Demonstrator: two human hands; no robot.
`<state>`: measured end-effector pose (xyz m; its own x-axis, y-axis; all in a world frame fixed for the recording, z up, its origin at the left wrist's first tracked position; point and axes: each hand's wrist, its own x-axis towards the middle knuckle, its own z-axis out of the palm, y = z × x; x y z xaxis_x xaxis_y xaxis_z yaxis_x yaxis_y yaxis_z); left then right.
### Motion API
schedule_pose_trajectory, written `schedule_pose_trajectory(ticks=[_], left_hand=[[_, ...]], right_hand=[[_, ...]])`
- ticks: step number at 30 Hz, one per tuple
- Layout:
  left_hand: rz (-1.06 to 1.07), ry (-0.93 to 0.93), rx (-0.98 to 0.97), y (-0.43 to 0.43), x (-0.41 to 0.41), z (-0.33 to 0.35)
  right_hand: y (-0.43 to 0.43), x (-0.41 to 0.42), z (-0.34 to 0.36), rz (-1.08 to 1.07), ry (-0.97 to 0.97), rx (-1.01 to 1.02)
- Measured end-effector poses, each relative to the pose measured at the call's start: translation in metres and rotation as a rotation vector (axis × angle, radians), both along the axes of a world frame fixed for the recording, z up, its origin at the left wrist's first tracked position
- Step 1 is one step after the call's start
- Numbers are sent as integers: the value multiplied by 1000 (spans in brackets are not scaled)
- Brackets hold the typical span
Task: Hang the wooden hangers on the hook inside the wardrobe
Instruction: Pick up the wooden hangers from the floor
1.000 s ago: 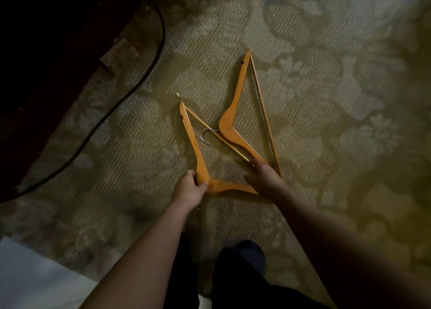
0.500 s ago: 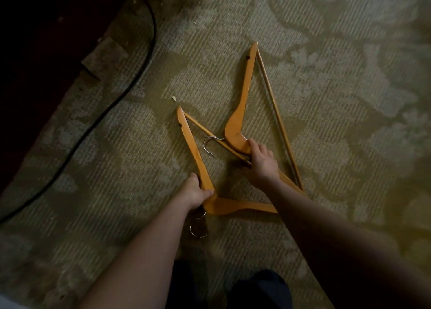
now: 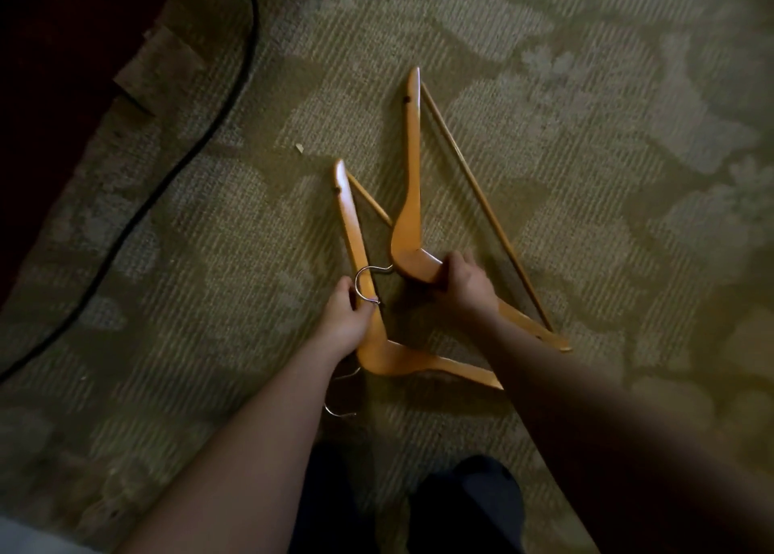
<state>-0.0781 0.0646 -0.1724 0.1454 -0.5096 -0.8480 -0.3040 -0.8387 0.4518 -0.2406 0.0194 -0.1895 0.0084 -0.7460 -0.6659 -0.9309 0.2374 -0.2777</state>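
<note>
Two orange wooden hangers lie overlapping on a patterned carpet. My left hand (image 3: 346, 318) grips the nearer hanger (image 3: 351, 227) on its arm, close to the bend. My right hand (image 3: 464, 282) is closed on the farther hanger (image 3: 412, 168) at its middle bend. That hanger's metal hook (image 3: 364, 282) curls over the nearer hanger's arm beside my left fingers. The nearer hanger's own thin hook (image 3: 339, 407) shows faintly below my left wrist. No wardrobe is in view.
A black cable (image 3: 184, 151) curves across the carpet on the left, beside dark furniture (image 3: 54, 72) at the upper left. My feet in dark footwear (image 3: 465, 503) stand at the bottom edge. Green floral carpet (image 3: 586, 176) spreads to the right.
My right hand slid from the far hanger's lower tip up to its middle bend and closed on it. Both hangers shifted slightly, and the far hanger's hook now lies over the near one.
</note>
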Motion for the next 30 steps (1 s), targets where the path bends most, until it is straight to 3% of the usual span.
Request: schedule_pose_trajectory(ticks=[6, 11, 16, 24, 27, 30], left_hand=[[50, 146, 28, 26, 19, 7], [249, 434, 257, 34, 27, 41], [196, 774, 419, 45, 48, 84], [666, 976, 272, 74, 43, 177], [609, 994, 116, 81, 35, 213], [621, 857, 22, 80, 27, 253]], right_hand=[[32, -9, 18, 75, -9, 148], [47, -10, 42, 28, 12, 106], [44, -10, 79, -27, -21, 119], [49, 5, 152, -212, -130, 125], [49, 9, 185, -366, -213, 162], [46, 10, 227, -402, -249, 145]])
